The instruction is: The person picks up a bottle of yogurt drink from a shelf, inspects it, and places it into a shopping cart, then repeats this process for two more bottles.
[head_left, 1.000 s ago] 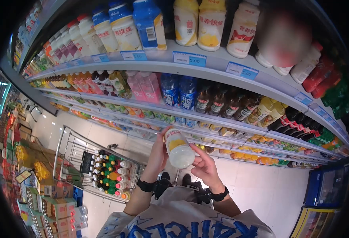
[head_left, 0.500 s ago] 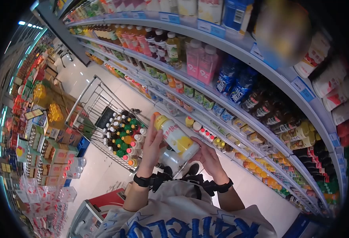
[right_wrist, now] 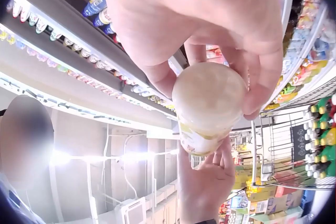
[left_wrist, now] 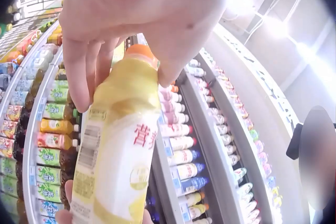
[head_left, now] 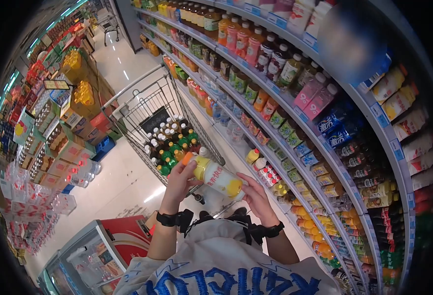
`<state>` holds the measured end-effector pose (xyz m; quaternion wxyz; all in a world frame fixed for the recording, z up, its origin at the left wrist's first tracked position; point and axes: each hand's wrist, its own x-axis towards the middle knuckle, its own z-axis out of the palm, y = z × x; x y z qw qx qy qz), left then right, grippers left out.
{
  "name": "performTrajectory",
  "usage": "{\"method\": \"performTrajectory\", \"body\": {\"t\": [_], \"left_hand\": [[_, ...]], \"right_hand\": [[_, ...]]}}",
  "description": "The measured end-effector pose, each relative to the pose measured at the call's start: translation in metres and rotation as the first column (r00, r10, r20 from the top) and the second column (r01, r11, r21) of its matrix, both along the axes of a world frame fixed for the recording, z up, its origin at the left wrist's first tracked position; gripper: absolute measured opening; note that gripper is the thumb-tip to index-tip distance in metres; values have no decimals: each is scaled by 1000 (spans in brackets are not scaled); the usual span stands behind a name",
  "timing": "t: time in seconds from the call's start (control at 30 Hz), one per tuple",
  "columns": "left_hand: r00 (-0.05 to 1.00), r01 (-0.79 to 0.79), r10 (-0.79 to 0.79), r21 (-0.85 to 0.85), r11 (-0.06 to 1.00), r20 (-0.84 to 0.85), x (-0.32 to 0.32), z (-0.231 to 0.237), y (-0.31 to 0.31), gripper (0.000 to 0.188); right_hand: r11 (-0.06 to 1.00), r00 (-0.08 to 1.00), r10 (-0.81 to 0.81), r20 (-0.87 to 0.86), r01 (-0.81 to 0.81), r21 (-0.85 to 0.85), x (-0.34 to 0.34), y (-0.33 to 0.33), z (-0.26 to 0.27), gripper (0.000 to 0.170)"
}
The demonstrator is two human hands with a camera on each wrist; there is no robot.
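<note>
A white and yellow bottle [head_left: 217, 178] with an orange cap lies tilted between both hands in the head view. My left hand [head_left: 179, 181] grips its cap end; in the left wrist view the fingers and thumb of that hand [left_wrist: 142, 24] surround the neck of the bottle [left_wrist: 118, 150]. At the base end, my right hand [head_left: 259, 199] holds the bottle. From the right wrist view, the right hand [right_wrist: 205, 29] has fingers and thumb on either side of the pale round base [right_wrist: 210, 95].
A shopping cart [head_left: 164, 101] holding several rows of bottles stands ahead, left of the drink shelves [head_left: 295, 118]. Stacked cartons [head_left: 54, 142] are at the left, and a red and grey chest cooler [head_left: 123, 241] sits at the lower left, near the body.
The head view has swung left toward the cart and aisle. The bottle has turned from base toward the camera to lying sideways, with the left hand now at its cap.
</note>
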<state>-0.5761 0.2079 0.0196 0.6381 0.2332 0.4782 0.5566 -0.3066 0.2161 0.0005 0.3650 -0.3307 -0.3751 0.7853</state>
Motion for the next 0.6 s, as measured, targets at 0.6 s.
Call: {"method": "performTrajectory", "body": {"t": [0.6], "left_hand": [[790, -110, 185, 162, 981, -585, -75, -75, -75, 51]], "right_hand": [[664, 978, 132, -162, -209, -718, -176, -4, -104, 50]]}}
